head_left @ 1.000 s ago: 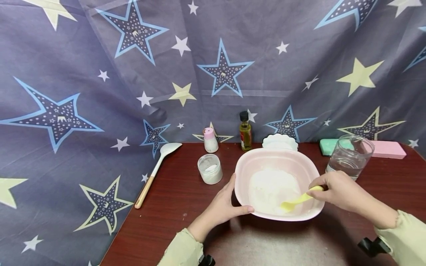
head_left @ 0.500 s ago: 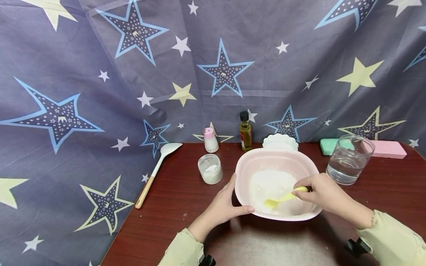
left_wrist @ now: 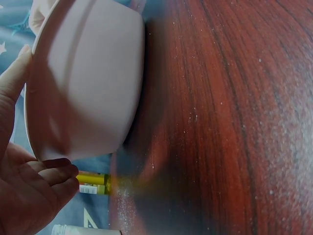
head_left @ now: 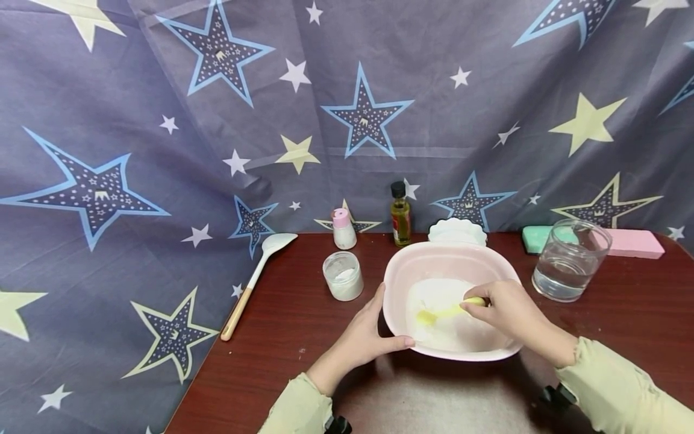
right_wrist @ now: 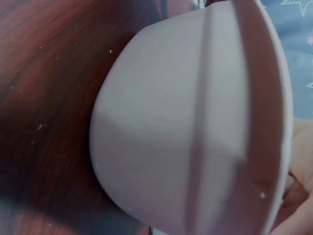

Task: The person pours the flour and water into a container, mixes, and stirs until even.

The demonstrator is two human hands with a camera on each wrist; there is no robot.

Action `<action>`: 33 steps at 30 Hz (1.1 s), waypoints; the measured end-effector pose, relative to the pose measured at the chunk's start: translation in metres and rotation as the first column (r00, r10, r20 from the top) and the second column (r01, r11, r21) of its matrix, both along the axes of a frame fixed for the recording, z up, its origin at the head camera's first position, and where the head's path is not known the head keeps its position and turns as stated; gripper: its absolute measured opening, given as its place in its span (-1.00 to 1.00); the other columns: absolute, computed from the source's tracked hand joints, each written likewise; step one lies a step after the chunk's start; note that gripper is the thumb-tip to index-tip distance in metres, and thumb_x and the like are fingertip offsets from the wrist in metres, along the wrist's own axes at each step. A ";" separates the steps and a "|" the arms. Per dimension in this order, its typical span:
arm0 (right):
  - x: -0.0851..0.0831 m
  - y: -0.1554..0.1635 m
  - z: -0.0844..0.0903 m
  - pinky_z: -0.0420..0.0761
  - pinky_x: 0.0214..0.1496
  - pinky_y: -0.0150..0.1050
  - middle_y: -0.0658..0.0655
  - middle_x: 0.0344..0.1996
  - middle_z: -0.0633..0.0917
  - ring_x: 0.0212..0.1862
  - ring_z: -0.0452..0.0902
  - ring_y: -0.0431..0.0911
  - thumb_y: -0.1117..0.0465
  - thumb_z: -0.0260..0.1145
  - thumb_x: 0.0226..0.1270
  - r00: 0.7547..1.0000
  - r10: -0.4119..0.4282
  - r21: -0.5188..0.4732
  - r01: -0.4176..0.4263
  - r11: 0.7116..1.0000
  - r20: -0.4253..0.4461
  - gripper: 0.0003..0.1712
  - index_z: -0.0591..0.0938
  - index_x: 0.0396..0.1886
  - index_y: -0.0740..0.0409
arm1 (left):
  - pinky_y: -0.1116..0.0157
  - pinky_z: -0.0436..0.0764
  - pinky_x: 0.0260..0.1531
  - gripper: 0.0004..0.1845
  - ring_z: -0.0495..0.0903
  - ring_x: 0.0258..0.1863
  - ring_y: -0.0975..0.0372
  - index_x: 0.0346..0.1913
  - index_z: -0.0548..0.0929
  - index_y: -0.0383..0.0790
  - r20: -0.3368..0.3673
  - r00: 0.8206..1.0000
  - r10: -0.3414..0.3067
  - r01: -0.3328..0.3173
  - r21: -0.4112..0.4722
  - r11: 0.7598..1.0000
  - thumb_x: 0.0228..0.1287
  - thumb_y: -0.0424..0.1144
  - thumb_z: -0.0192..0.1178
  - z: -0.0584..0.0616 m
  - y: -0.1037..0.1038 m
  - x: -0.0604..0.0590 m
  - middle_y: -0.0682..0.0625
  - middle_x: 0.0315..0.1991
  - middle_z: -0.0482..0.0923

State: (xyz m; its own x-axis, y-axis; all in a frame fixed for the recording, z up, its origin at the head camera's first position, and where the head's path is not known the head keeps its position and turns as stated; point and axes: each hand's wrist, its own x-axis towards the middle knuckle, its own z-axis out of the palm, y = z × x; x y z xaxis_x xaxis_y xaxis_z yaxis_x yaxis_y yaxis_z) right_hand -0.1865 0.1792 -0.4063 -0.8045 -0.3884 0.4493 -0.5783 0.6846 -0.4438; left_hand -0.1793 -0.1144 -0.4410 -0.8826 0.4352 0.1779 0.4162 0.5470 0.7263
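A pink bowl [head_left: 400, 274] with white powder [head_left: 434, 292] in it stands on the table in the head view. My left hand [head_left: 360, 337] holds its left side, thumb over the near rim and fingers along the outer wall; the left wrist view shows those fingers [left_wrist: 56, 174] bent against the bowl [left_wrist: 93, 83]. Over the bowl's right part, my right hand [head_left: 509, 310] pinches a yellow spoon [head_left: 449, 311] by its handle, the spoon's head down in the powder. In the right wrist view the bowl's wall [right_wrist: 161, 112] hides most of that hand [right_wrist: 301, 181] and the spoon.
Left of the bowl stand an open jar of white powder [head_left: 344, 283] and a pink-capped shaker [head_left: 343, 232]. An oil bottle [head_left: 400, 220] and a scalloped white dish [head_left: 458, 231] are behind it, a glass of water [head_left: 564, 274] to its right. A long-handled ladle [head_left: 252, 283] lies far left.
My right hand has moved left over the bowl, drawing the spoon's head leftward and a little away through the powder. The left hand and the bowl have stayed in place.
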 end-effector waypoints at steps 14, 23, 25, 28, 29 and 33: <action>-0.007 0.011 0.005 0.35 -0.52 -0.25 -0.22 -0.76 0.41 -0.60 0.29 -0.19 0.25 0.43 0.15 0.983 -0.182 0.101 0.178 0.979 0.024 -0.86 0.70 -0.56 0.00 | 0.06 0.23 0.35 0.22 0.15 0.44 0.14 0.55 -0.04 -0.23 0.003 1.000 -0.002 0.002 0.011 1.000 -0.04 0.11 0.50 -0.001 0.001 0.001 -0.15 0.50 0.08; -0.008 0.033 0.013 0.32 -0.55 -0.24 -0.15 -0.72 0.47 -0.59 0.30 -0.18 0.24 0.43 0.15 0.973 -0.226 0.152 0.217 0.964 0.050 -0.92 0.74 -0.51 0.05 | 0.05 0.23 0.35 0.23 0.15 0.44 0.13 0.55 -0.04 -0.23 0.006 1.000 0.004 -0.004 0.003 1.000 -0.05 0.12 0.49 -0.002 0.002 0.000 -0.14 0.50 0.08; -0.007 0.038 0.017 0.31 -0.55 -0.24 -0.15 -0.72 0.45 -0.59 0.29 -0.18 0.24 0.43 0.15 0.973 -0.227 0.173 0.216 0.961 0.050 -0.92 0.73 -0.52 0.05 | 0.04 0.24 0.35 0.23 0.16 0.43 0.13 0.56 -0.05 -0.22 0.003 1.000 0.001 -0.001 0.006 1.000 -0.04 0.13 0.49 -0.002 0.002 0.000 -0.14 0.50 0.08; -0.005 0.045 0.021 0.32 -0.53 -0.24 -0.16 -0.72 0.45 -0.58 0.30 -0.18 0.23 0.44 0.14 0.974 -0.221 0.195 0.209 0.958 0.044 -0.92 0.73 -0.52 0.04 | 0.04 0.24 0.34 0.23 0.17 0.43 0.14 0.56 -0.05 -0.22 -0.006 1.000 -0.001 0.001 0.012 1.000 -0.05 0.13 0.50 -0.002 0.001 -0.001 -0.13 0.50 0.09; -0.004 0.047 0.023 0.33 -0.52 -0.23 -0.16 -0.72 0.45 -0.58 0.30 -0.18 0.23 0.44 0.14 0.976 -0.215 0.199 0.203 0.959 0.041 -0.93 0.73 -0.52 0.04 | 0.04 0.24 0.34 0.23 0.17 0.43 0.14 0.56 -0.05 -0.22 -0.010 1.000 -0.001 0.001 0.012 1.000 -0.05 0.13 0.50 -0.002 0.001 -0.001 -0.13 0.50 0.09; -0.002 0.052 0.028 0.32 -0.52 -0.25 -0.18 -0.72 0.43 -0.57 0.29 -0.19 0.22 0.43 0.14 0.979 -0.196 0.215 0.180 0.960 0.059 -0.93 0.73 -0.51 0.02 | 0.03 0.24 0.34 0.24 0.17 0.43 0.13 0.55 -0.05 -0.23 -0.012 1.000 0.002 -0.002 0.007 1.000 -0.05 0.12 0.50 -0.002 0.000 -0.001 -0.14 0.50 0.09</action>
